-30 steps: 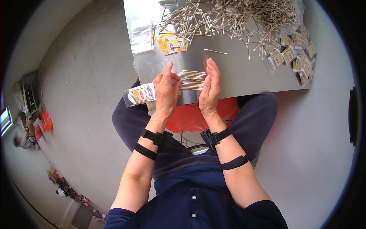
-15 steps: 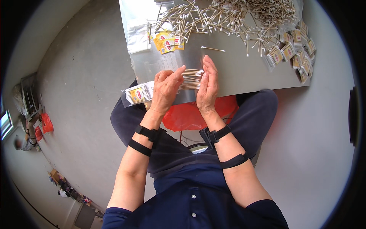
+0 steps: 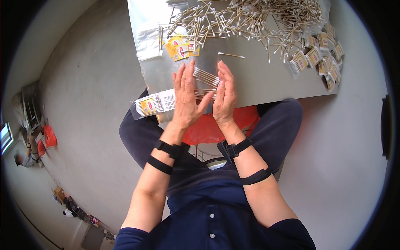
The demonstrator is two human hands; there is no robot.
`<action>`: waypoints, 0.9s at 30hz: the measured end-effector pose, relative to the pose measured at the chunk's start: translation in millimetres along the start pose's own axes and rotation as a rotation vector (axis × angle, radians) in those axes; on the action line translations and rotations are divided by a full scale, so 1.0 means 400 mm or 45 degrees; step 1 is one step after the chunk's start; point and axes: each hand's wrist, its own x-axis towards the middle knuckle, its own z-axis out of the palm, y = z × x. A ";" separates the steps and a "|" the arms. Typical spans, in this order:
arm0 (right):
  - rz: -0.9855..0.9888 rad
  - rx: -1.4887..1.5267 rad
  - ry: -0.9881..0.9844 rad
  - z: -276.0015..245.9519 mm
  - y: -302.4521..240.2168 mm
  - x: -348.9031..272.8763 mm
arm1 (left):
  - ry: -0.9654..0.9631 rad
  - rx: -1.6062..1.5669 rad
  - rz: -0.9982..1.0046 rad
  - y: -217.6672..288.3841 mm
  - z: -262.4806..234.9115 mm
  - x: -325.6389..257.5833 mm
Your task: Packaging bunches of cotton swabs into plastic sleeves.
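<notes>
A small row of cotton swabs lies on the table between my two hands, slanting, with more swabs partly hidden below it. My left hand is flat with straight fingers, its edge against the swabs' left ends. On the other side my right hand stands with fingers stretched out, its palm side by the swabs' right ends. Left of my left hand, at the table edge, is a clear packet of swabs with a yellow card. Beyond the hands lies a single swab.
A large heap of loose swabs covers the far side. Filled packets are piled at the right edge. Yellow cards and clear bags lie at the far left. A red bag hangs below the near table edge.
My left hand has straightened its bent fingers and shifted slightly right. The upper swabs now slant instead of lying nearly level. My right hand has barely moved.
</notes>
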 end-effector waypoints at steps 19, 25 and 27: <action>0.100 0.157 0.007 0.007 -0.008 -0.005 | 0.366 -0.627 -0.326 0.038 0.096 -0.027; 0.154 0.269 0.033 0.004 -0.019 0.001 | 0.416 -0.786 -0.394 0.032 0.100 -0.030; 0.208 0.506 0.135 -0.001 -0.022 -0.006 | 0.433 -0.776 -0.407 0.023 0.095 -0.030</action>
